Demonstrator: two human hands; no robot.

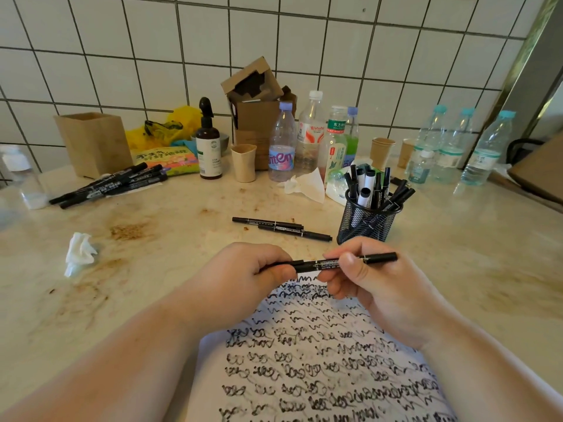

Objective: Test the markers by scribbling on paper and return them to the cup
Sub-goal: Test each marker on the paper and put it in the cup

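A person is holding one black marker (327,264) level above the paper (320,360), both hands gripping it. The left hand (243,274) is curling round the marker's left end, hiding that end; the right hand (374,287) is pinching the barrel near its middle, the right end sticking out past the fingers toward the right. White print is showing on the barrel, too small to read.

The paper is lying on the worktop (152,269) beneath the hands, rows of black scribbles covering it.

A black mesh cup (367,220) is standing just beyond the right hand, holding many markers upright and leaning, some white-bodied. Two loose markers (280,226) are lying side by side left of the cup. A pile of markers (112,184) is resting at far left, before a wooden box (94,141).

Labels: a clear bottle (281,147) is reading roughly "anten"; its neighbour (310,132) is reading "Wahaha"; a green-labelled bottle (336,141) is carrying Chinese characters. A dark spray bottle (208,144) is wearing a white label, unreadable. A colourful packet (166,161) is bearing Chinese characters.

A beige cup (243,162) and paper cups (383,150) are standing along the tiled wall; contents cannot be told. Crumpled tissue (79,251) is lying at left.
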